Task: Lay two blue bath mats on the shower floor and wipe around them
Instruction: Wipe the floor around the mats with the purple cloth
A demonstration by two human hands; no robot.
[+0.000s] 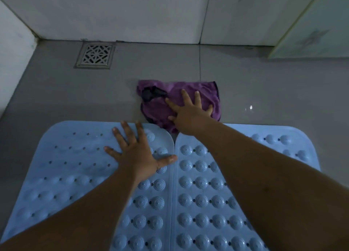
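Two studded blue bath mats — left mat (71,175), right mat (207,194) — lie flat, edges touching; crumpled purple cloth (160,109) just beyond on the floor.

Rubbery mats, fuzzy rag, shiny tile

Both blue mats, the left mat (62,167) and the right mat (200,190), look like soft matt plastic or rubber, bumpy with raised ribbed domes and punched with small drain holes, though the left one's far part is smoother with only shallow bumps. The purple cloth (164,107) is a plush, slightly fuzzy fabric, crumpled, with a dark stitched edge and a black patch. The grey floor (264,92) is smooth tile with a wet-looking sheen and a bright glint. The drain cover (94,56) is brushed metal, dull silver. The wall tiles (132,14) are pale, smooth and semi-glossy.
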